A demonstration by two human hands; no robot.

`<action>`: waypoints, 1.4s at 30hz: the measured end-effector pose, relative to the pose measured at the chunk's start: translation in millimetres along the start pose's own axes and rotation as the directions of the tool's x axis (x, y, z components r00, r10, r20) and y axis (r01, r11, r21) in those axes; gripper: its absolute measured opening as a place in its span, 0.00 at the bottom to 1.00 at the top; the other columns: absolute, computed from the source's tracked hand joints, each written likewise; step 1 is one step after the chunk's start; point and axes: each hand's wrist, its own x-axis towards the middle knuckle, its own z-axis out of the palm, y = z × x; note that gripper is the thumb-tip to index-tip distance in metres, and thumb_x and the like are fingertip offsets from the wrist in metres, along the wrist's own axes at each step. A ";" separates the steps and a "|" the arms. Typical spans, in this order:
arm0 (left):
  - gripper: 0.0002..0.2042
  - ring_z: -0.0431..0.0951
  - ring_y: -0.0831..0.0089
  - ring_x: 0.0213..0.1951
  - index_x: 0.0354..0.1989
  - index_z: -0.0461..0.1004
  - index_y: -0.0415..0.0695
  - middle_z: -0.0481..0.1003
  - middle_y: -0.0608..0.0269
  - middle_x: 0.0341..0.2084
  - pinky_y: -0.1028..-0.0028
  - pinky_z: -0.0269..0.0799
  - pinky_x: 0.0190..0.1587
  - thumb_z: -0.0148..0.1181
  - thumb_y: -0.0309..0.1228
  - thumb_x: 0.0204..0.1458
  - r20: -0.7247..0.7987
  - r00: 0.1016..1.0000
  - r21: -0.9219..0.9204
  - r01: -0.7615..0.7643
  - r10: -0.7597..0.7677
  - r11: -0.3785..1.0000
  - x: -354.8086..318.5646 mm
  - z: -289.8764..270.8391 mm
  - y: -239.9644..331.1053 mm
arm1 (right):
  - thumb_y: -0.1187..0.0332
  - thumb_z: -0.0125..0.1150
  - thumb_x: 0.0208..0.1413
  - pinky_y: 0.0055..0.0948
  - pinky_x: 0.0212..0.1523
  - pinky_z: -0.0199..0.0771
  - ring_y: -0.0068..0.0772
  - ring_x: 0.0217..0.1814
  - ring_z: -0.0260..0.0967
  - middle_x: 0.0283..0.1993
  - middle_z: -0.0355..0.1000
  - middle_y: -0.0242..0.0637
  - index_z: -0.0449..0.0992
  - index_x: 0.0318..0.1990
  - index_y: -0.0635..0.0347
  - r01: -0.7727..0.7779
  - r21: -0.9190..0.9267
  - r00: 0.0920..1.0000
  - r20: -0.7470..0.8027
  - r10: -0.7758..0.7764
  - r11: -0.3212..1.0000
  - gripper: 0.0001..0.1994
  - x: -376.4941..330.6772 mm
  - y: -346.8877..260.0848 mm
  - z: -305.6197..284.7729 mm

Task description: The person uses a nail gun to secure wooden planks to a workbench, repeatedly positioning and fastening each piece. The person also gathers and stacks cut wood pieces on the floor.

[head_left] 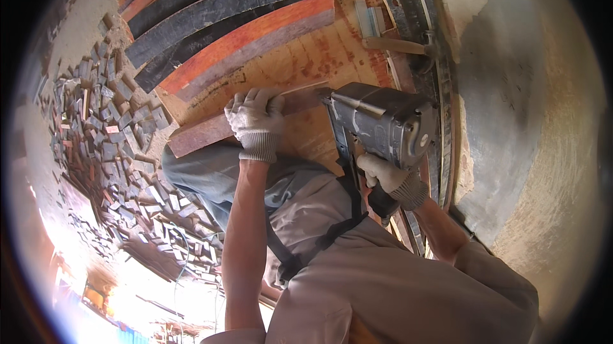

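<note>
My left hand [257, 117], in a whitish knit glove, is closed over a reddish-brown wooden board [201, 136] lying across in front of me. In my right hand [391, 177], gloved the same way, I grip the handle of a bulky black nail gun [386, 117]. The nail gun's nose points left, at the right end of the board. Whether the nose touches the wood, I cannot tell. My right fingers wrap around the handle below the gun's body and are partly hidden.
Beyond the board, black and orange-red planks [242, 34] lie side by side on a stained wooden surface [306, 57]. A hammer [396, 45] with a wooden handle rests at the right, near some thin strips [369, 18]. Many small wood offcuts [108, 127] cover the floor at left.
</note>
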 end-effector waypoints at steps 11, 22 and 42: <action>0.06 0.81 0.55 0.43 0.36 0.87 0.53 0.84 0.63 0.35 0.55 0.70 0.54 0.71 0.37 0.52 0.008 1.000 0.002 -0.011 0.011 1.000 -0.1 -3.4 2.8 | 0.65 0.58 0.65 0.29 0.21 0.65 0.22 0.19 0.65 0.20 0.68 0.27 0.77 0.32 0.56 0.031 -0.053 0.999 0.016 -0.030 0.998 0.09 4.6 -1.5 -1.2; 0.05 0.81 0.55 0.43 0.35 0.86 0.54 0.84 0.64 0.35 0.54 0.69 0.55 0.71 0.37 0.52 -0.021 0.999 -0.033 -0.026 0.026 0.999 -2.5 -0.8 -0.6 | 0.62 0.61 0.65 0.29 0.22 0.67 0.23 0.18 0.65 0.18 0.68 0.29 0.76 0.30 0.58 0.051 -0.078 0.988 0.147 -0.039 0.996 0.13 10.2 0.5 2.6; 0.42 0.80 0.36 0.51 0.40 0.87 0.35 0.80 0.31 0.45 0.51 0.78 0.54 0.47 0.70 0.64 -0.080 0.745 0.506 0.602 -0.662 0.617 -19.4 -108.1 -142.4 | 0.61 0.59 0.67 0.31 0.28 0.71 0.25 0.22 0.68 0.21 0.69 0.29 0.77 0.28 0.56 0.033 -0.101 0.990 0.142 -0.019 0.994 0.14 10.5 10.8 1.8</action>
